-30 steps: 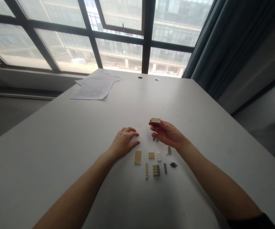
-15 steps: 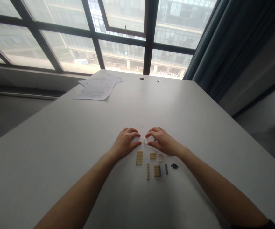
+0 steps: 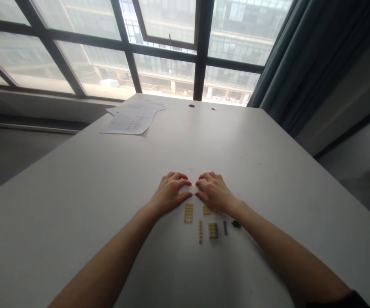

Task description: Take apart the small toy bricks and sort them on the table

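Note:
My left hand (image 3: 171, 191) rests over the white table with its thumb and forefinger curved apart, and no object shows between them. Facing it, my right hand (image 3: 213, 190) has its fingertips drawn close together; what they hold, if anything, is too small to make out. Below my left hand lies a tan studded plate (image 3: 189, 212). A smaller tan plate (image 3: 206, 210) sits under my right wrist. Nearer are a thin tan strip (image 3: 200, 231), a tan and grey block (image 3: 213, 230), a dark grey strip (image 3: 225, 228) and a black piece (image 3: 236, 223), partly beside my right forearm.
Printed papers (image 3: 132, 117) lie at the table's far left. Two small round fittings are near the far edge of the table (image 3: 159, 158). Windows stand beyond it, and a dark blue curtain (image 3: 287, 64) hangs at the right.
My right hand has turned and come down a little, its fingers closer together, and now covers small pieces near its wrist. The white piece at its fingertips no longer shows clearly. My left hand barely moved.

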